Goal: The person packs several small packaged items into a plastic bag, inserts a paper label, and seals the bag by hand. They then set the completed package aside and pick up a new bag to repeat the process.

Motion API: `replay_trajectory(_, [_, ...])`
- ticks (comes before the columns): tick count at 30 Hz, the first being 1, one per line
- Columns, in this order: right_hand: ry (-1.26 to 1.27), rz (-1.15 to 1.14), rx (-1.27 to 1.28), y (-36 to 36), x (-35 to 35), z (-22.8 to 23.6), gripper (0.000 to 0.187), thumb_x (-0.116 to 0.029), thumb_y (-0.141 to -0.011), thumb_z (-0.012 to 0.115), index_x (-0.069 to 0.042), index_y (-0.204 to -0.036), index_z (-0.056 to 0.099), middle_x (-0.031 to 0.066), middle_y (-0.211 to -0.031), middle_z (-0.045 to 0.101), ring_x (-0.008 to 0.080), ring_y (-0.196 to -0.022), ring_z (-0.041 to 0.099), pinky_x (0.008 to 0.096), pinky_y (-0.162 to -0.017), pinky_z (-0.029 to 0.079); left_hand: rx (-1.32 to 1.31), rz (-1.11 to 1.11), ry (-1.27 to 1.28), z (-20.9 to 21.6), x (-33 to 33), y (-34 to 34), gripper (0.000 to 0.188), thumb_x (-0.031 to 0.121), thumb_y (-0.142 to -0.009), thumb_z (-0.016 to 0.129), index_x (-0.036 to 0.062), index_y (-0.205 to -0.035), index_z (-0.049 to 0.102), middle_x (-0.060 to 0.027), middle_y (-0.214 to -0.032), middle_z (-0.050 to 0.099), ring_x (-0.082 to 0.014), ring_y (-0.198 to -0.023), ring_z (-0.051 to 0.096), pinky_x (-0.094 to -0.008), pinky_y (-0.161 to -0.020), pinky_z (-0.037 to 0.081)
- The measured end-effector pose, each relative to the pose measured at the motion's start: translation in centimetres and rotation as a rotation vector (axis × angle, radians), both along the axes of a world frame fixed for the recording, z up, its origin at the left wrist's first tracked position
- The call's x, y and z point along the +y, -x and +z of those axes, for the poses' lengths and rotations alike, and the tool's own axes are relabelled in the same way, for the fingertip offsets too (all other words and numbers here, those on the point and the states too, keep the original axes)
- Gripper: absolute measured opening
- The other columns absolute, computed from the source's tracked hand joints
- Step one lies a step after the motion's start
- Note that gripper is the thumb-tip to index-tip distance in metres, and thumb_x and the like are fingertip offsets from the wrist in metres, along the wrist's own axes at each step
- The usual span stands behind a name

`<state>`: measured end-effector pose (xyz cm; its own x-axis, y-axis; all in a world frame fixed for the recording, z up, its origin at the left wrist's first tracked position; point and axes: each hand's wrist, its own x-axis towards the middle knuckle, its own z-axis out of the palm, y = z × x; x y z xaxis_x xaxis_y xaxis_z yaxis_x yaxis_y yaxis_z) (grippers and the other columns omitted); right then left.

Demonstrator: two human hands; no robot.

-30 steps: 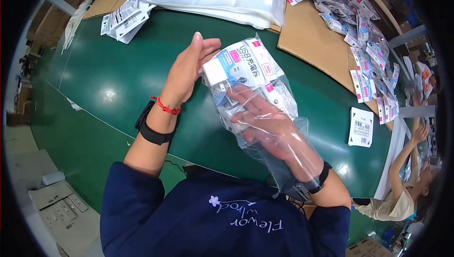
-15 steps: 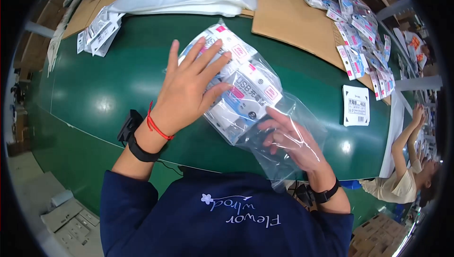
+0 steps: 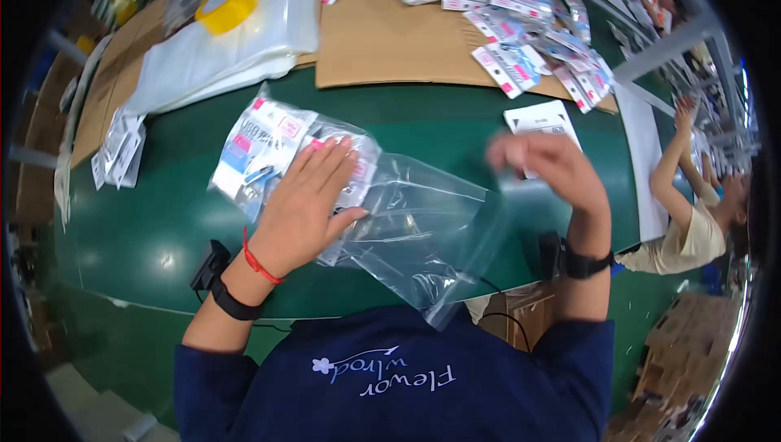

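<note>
A transparent plastic bag (image 3: 407,222) lies on the green table with several flat retail packages (image 3: 264,145) inside, white with pink and blue print. My left hand (image 3: 303,206) rests flat on the packages through the film, fingers stretched out. The bag's unfilled end spreads toward the right and the near table edge. My right hand (image 3: 557,167) is off the bag, over the near part of a small stack of white printed labels (image 3: 541,119). Its fingers look bent but are smeared by motion, so I cannot make out whether they touch or hold a label.
Flat plastic bags (image 3: 236,43) carry a yellow tape roll (image 3: 226,6) at the back left. Brown cardboard (image 3: 390,43) lies behind, with a heap of packages (image 3: 521,27) at the far right. More packages (image 3: 122,149) lie at left. Another person (image 3: 687,198) works at right.
My right hand has come out from the bag's unfilled end and moved up and right to the labels. My left hand stays on the packages. The view has shifted.
</note>
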<state>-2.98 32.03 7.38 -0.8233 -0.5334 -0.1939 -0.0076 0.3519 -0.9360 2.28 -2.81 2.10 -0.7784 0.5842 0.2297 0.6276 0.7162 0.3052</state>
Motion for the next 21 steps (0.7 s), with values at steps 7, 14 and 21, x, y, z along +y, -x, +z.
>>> replay_trajectory(7, [-1.110, -0.249, 1.113, 5.1, 2.5, -4.6, 0.032, -0.015, -0.090, 0.058, -0.003, -0.120, 0.059, 0.0203, -0.130, 0.051, 0.0369, -0.112, 0.054, 0.0413, -0.093, 0.046, 0.061, 0.008, -0.179, 2.3, 3.0, 0.6, 0.065, 0.019, -0.083, 0.066, -0.0040, -0.137, 0.039, -0.0211, -0.144, 0.038, -0.0372, -0.135, 0.035, -0.0439, -0.112, 0.026])
replay_trajectory(14, [0.114, 0.128, 0.668, -2.5, -11.3, 1.8, 0.042, -0.010, -0.088, 0.058, -0.007, -0.130, 0.053, 0.0188, -0.121, 0.056, 0.0343, -0.114, 0.054, 0.0393, -0.093, 0.045, 0.050, 0.185, -0.648, 1.7, 5.4, 0.8, 0.056, 0.015, -0.091, 0.060, -0.0051, -0.138, 0.036, -0.0228, -0.138, 0.044, -0.0340, -0.128, 0.043, -0.0414, -0.107, 0.033])
replay_trajectory(21, [-0.198, -0.037, 0.800, 9.8, -9.3, 0.0, 0.048, -0.021, -0.089, 0.060, -0.003, -0.132, 0.048, 0.0213, -0.132, 0.051, 0.0349, -0.120, 0.050, 0.0416, -0.101, 0.040, -0.525, 0.318, -1.725, 2.0, 2.6, 0.2, 0.039, 0.009, -0.096, 0.048, -0.0018, -0.133, 0.040, -0.0108, -0.125, 0.054, -0.0209, -0.112, 0.055, -0.0350, -0.095, 0.045])
